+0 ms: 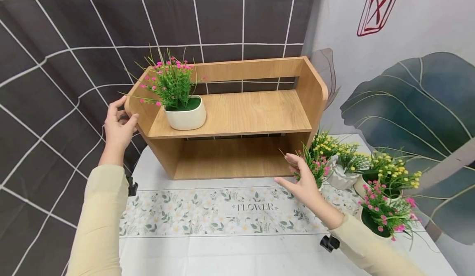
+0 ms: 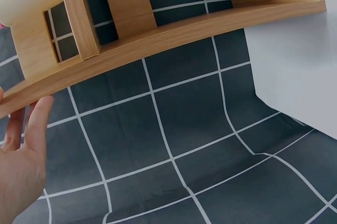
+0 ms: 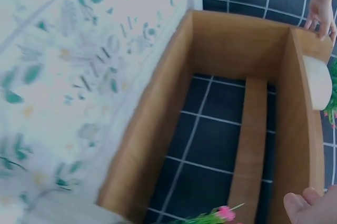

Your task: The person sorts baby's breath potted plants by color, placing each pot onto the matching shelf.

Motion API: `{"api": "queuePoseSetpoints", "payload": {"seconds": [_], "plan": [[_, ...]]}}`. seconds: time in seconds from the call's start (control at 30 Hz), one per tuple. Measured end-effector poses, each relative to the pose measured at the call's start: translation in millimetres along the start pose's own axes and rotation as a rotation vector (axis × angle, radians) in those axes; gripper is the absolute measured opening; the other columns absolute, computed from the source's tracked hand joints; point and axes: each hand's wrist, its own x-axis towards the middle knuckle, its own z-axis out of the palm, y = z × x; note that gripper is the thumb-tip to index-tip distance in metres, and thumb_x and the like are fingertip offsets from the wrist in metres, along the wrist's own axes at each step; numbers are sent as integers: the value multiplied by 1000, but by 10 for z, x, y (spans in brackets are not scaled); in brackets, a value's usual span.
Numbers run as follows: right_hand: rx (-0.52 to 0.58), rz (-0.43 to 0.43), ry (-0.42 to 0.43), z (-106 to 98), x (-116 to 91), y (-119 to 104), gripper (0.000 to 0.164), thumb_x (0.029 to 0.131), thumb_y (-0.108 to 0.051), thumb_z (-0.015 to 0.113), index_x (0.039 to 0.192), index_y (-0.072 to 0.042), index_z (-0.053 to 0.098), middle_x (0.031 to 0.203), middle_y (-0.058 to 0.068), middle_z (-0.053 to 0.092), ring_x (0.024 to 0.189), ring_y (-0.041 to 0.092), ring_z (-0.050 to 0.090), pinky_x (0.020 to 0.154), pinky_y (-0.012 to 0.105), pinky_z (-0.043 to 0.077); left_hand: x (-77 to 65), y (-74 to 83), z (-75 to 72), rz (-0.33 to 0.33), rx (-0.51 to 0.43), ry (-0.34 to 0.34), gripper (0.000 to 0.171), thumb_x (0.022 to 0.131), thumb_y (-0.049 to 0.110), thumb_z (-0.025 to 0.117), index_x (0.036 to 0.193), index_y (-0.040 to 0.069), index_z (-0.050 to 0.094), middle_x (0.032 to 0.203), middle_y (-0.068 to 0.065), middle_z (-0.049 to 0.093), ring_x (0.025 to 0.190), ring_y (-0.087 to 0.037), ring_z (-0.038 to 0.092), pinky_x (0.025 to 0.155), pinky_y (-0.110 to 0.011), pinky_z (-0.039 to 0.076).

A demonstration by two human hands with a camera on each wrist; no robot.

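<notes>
My left hand (image 1: 118, 129) holds the outer edge of a two-tier wooden shelf (image 1: 256, 111) at its left side panel; in the left wrist view the thumb (image 2: 38, 124) lies against that panel. On the upper board, near this hand, stands a cream pot (image 1: 187, 117) of pink flowers (image 1: 174, 80). My right hand (image 1: 306, 183) hovers before the shelf's lower right corner, thumb and fingers apart, with nothing in its grasp. Just behind the right fingers is another pink-flowered plant (image 1: 318, 167), partly hidden by them.
Several potted plants crowd the right: yellow flowers in a white pot (image 1: 340, 177), more yellow flowers (image 1: 393, 171), and a pink-flowered pot (image 1: 384, 218) nearest me. A floral runner (image 1: 208, 216) lies across the white table (image 1: 208, 255). Behind the shelf hangs a dark grid cloth (image 1: 222, 20).
</notes>
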Motion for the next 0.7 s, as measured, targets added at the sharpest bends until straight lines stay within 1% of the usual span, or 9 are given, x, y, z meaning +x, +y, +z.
{"api": "queuePoseSetpoints", "payload": {"seconds": [0.03,0.1,0.17,0.2,0.27,0.33,0.5,0.6,0.7], "plan": [[6,10,3,-16,-45,26,71,75,-1,77,135,2,41,133,22,48,121,34,48,100,31,44,-2,4,-3,-5,-2,-2,55,92,5,55,142,21,40,113,-2,53,81,-2,54,56,-6,46],[40,16,10,-43,-131,82,70,75,1,76,134,3,41,130,22,49,119,25,49,99,19,43,-3,12,-12,-19,-3,-9,55,92,5,55,142,21,40,118,-6,53,84,-5,55,56,-6,46],[71,7,13,-69,-222,131,68,75,3,75,134,3,41,129,23,49,118,12,50,98,10,40,-1,14,-22,-31,-6,-20,56,93,6,56,143,22,39,123,-10,52,86,-6,55,57,-5,46],[84,-4,16,-80,-267,153,68,74,5,75,134,3,42,127,23,50,116,6,49,98,8,39,-2,16,-27,-37,-7,-25,56,93,6,56,143,22,39,125,-12,52,87,-5,55,57,-5,47],[118,-37,21,-100,-353,205,67,73,9,74,133,6,42,126,23,49,115,-4,47,97,7,38,1,3,-27,-39,-14,-32,57,92,5,56,144,21,38,127,-14,51,86,-3,53,57,-4,46],[137,-74,37,-116,-434,248,66,72,14,72,131,10,42,125,18,51,114,-5,48,97,7,38,1,-6,-26,-32,-22,-30,57,92,4,56,143,20,39,123,-11,51,83,0,53,56,-4,46],[193,-177,113,-148,-564,365,61,66,26,66,122,19,44,123,-6,54,114,1,51,97,8,40,-9,7,-30,-4,-26,-17,55,91,3,57,142,17,40,113,-1,51,75,6,49,54,-5,46],[210,-231,166,-176,-614,410,55,64,30,62,116,23,44,122,-8,54,113,2,52,96,10,41,-11,18,-30,-4,-23,-15,55,91,3,57,142,17,41,110,2,51,77,4,51,55,-4,46],[182,-230,247,-209,-670,450,48,65,32,59,111,25,45,117,-7,55,109,0,53,94,10,43,-3,10,-21,-16,-26,-15,55,91,3,57,142,18,41,108,5,49,81,-1,53,55,-5,46]]}}
